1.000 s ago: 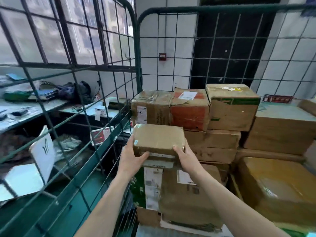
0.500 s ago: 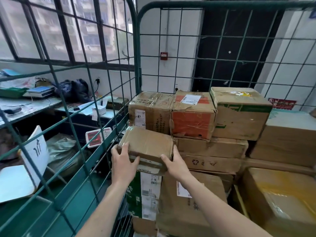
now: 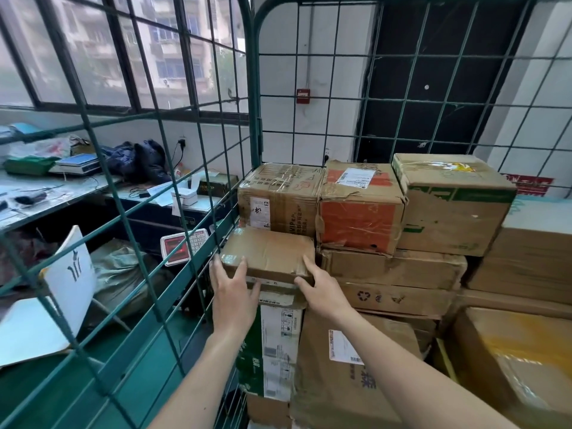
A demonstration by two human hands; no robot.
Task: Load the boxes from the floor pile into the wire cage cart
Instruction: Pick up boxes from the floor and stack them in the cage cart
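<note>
A flat brown taped box lies on top of a stack inside the green wire cage cart, tight against the cart's left mesh wall. My left hand holds its near left corner, thumb on top. My right hand holds its near right corner, fingers against the front edge. Behind it stands a taller brown box, and to the right an orange-faced box and a green-striped box.
More cartons fill the cart below and to the right, among them a large one wrapped in glossy tape. Outside the left mesh are a cluttered desk, a red-screened scale and a white chair.
The flat box has moved forward and left, down onto the stack against the mesh wall. Both hands have stayed on its near corners.
</note>
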